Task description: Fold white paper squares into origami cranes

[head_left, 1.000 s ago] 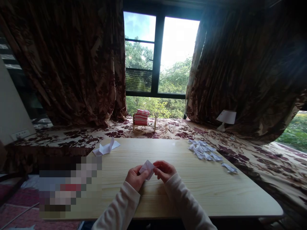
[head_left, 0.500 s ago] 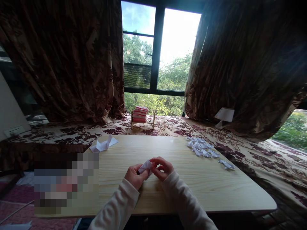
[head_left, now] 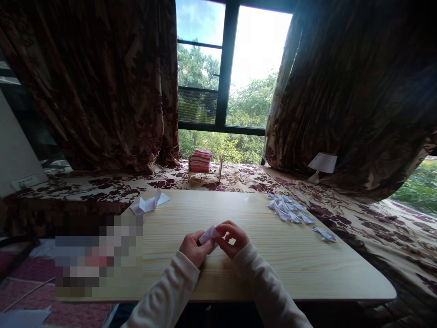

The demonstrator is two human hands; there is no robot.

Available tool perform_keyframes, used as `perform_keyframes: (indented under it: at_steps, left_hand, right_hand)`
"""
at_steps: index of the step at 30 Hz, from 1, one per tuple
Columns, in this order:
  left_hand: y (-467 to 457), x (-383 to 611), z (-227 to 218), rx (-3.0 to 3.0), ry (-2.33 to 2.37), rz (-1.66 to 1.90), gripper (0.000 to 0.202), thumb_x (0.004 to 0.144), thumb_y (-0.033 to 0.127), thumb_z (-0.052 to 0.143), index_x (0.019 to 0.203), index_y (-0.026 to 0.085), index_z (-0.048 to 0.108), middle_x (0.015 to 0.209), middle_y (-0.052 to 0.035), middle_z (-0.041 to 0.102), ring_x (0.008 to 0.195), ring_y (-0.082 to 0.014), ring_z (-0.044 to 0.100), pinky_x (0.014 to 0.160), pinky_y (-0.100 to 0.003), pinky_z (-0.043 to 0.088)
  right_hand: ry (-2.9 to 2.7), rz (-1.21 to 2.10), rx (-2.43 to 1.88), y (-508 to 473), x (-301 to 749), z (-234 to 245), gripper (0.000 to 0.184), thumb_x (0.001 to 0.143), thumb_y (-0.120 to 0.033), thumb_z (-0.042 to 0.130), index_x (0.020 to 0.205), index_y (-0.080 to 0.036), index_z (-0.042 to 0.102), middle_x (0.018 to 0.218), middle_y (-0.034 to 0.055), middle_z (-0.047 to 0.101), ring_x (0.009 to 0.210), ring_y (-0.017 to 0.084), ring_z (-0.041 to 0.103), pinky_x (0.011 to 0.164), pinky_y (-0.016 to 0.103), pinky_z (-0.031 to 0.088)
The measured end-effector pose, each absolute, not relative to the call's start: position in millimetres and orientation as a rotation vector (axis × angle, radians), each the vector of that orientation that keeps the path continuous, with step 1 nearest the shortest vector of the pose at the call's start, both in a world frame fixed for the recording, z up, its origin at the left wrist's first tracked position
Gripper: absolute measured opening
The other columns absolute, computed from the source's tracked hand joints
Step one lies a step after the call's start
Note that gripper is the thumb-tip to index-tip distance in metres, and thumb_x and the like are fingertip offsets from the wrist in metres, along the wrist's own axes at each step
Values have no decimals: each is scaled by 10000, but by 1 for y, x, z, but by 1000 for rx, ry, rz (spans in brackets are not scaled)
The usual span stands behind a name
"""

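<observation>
Paper [head_left: 209, 233] is held in front of the person, above the near middle part of the table [head_left: 273, 278]. It is white and folded small, and it is tilted. By the left hand [head_left: 193, 248] it is grasped from the left side: the thumb is laid along its lower part, and the fingers are mostly hidden behind it. By the right hand [head_left: 234, 238] it is pinched at its right edge, between the thumb and the forefinger; the other fingers are kept curled, and a small gap is seen inside them. How firmly it is pressed cannot be told. Both wrists are covered by pale sleeves [head_left: 167, 284].

On the far right part of the table, a pile [head_left: 288, 210] of folded white pieces is spread, with the pieces overlapped. Just beside it, nearer to the right edge, a smaller folded piece [head_left: 324, 234] is placed apart. At the far left corner, a sheet [head_left: 150, 203] is laid, with some parts bent upward. The near left part of the table is hidden by coarse squares, so what is there cannot be told. Behind the table, red and white striped cloths [head_left: 200, 161] are stacked on a small rack [head_left: 221, 174].
</observation>
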State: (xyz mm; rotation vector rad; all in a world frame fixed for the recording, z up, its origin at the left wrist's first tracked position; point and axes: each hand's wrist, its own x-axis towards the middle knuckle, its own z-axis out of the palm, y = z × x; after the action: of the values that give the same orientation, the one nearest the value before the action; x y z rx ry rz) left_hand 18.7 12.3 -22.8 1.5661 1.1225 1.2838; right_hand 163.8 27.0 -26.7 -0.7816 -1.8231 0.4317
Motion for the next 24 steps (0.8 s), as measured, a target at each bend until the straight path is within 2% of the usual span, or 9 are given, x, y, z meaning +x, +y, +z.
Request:
perform_keyframes:
  at_steps: [5, 8, 11, 18, 24]
  left_hand:
    - [10, 19, -21, 1564, 1107, 1275, 203, 619, 312, 575, 564, 119, 606, 454, 47, 400, 467, -85, 342, 444, -207, 259]
    - [9, 18, -20, 1551, 1077, 1252, 171, 619, 278, 573, 588, 115, 615, 480, 38, 440, 487, -90, 370, 464, -209, 286]
    - [10, 17, -20, 1540, 1040, 1225, 163, 616, 257, 578, 629, 104, 634, 500, 29, 471, 504, -97, 392, 485, -216, 306]
    - [12, 14, -23, 1508, 977, 1209, 182, 636, 267, 578, 666, 95, 629, 508, 26, 504, 501, -102, 419, 486, -227, 312]
    - [16, 9, -28, 1556, 931, 1156, 210, 759, 312, 568, 688, 115, 570, 554, 52, 499, 505, -84, 474, 490, -220, 379]
  right_hand:
    - [-1968, 305, -804, 26, 168, -12, 116, 675, -134, 552, 772, -187, 585, 744, 22, 557, 600, 108, 531, 434, 186, 417]
    - [-2096, 184, -823, 25, 172, 5, 157, 661, -112, 562, 786, -197, 607, 720, 13, 570, 637, 123, 512, 516, 217, 423]
    - [-2233, 51, -821, 24, 174, 19, 121, 676, -104, 563, 732, -200, 610, 715, 11, 579, 673, 133, 493, 581, 236, 402]
    - [-2434, -208, -783, 18, 174, 35, 133, 765, -127, 498, 678, -186, 579, 690, 19, 573, 647, 136, 446, 568, 238, 337]
    - [-2459, -311, -797, 12, 174, 38, 179, 822, -179, 454, 694, -180, 579, 701, 32, 570, 657, 141, 439, 588, 246, 338]
